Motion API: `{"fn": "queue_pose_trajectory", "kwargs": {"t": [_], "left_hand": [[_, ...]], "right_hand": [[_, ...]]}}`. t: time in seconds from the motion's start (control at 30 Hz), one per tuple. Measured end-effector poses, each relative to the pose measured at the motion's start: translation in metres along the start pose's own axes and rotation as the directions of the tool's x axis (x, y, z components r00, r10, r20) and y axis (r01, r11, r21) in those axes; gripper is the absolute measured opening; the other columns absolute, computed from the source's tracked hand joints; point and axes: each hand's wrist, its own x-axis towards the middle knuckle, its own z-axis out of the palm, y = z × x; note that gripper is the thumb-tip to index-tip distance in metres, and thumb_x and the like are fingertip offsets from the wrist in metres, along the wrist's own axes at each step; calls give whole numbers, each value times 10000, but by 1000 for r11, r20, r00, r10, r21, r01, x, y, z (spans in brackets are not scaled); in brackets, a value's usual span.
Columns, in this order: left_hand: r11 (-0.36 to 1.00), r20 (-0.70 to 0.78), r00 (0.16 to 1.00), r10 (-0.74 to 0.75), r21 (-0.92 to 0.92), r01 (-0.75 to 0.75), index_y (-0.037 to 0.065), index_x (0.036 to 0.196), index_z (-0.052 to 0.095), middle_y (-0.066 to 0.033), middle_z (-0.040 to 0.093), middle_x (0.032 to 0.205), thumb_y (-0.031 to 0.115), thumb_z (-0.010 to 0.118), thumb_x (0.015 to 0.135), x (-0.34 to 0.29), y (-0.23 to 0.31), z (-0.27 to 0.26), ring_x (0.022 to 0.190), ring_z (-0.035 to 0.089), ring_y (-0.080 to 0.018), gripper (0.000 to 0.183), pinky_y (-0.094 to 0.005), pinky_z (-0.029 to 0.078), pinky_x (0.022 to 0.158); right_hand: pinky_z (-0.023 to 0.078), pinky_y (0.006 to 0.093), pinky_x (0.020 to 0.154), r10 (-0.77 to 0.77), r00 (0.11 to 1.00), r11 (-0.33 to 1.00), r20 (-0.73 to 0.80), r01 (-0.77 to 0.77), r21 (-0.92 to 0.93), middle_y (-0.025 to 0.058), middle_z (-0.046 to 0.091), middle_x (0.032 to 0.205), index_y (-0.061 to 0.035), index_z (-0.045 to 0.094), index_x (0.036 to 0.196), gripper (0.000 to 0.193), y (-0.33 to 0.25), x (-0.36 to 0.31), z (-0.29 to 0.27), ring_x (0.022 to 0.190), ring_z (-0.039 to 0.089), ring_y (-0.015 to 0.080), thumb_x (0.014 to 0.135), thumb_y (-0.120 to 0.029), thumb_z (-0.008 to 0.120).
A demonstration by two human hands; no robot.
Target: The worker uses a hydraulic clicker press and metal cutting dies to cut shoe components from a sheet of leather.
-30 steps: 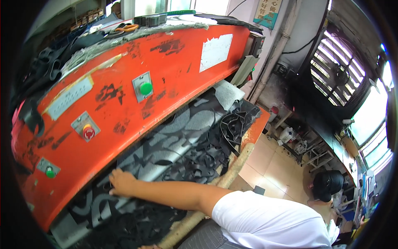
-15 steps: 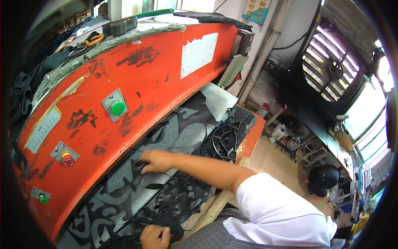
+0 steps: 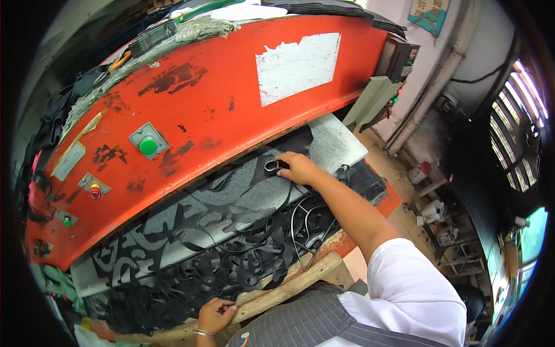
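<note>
Rim of the small, dark, curved loop [image 3: 266, 166] pinched in my right grip [image 3: 296, 168] could snag black sheeting [image 3: 298, 141] near the grey slab's [image 3: 342, 141] right end; half-curled left grip [image 3: 216, 315], contents unclear.

A white short sleeve [image 3: 413, 283], grey pinstriped apron [image 3: 295, 317] and apparently metal bracelet [image 3: 204, 333] are worn.
</note>
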Motion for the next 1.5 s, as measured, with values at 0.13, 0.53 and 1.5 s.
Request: {"fn": "queue_pose_trajectory", "kwargs": {"t": [0.13, 0.53, 1.5], "left_hand": [[994, -93, 990, -103, 16, 105, 3, 794, 711, -61, 575, 615, 162, 737, 730, -1, 13, 5, 540, 539, -104, 173, -254, 414, 522], [789, -63, 932, -357, -555, 264, -14, 754, 659, -66, 623, 595, 185, 603, 915, 42, 28, -27, 418, 510, -83, 262, -222, 389, 409], [980, -163, 967, 198, 9, -199, 81, 853, 731, -119, 690, 811, 205, 687, 785, -10, 27, 41, 759, 658, -267, 148, -342, 509, 696]], "right_hand": [[467, 422, 901, -93, 995, 995, -39, 94, 27, 191, 612, 1106, -36, 575, 1190, 483, 4, -8, 11, 1032, 581, 374, 771, -234, 711], [461, 435, 887, -106, 988, 991, -109, 96, -91, 190, 594, 1100, -48, 531, 1243, 502, -6, -15, 14, 1030, 568, 386, 801, -231, 684], [498, 402, 785, -388, 698, 899, 602, 431, 81, 132, 594, 983, 18, 599, 946, 424, -200, -188, 71, 954, 580, 317, 720, -316, 730]]}}
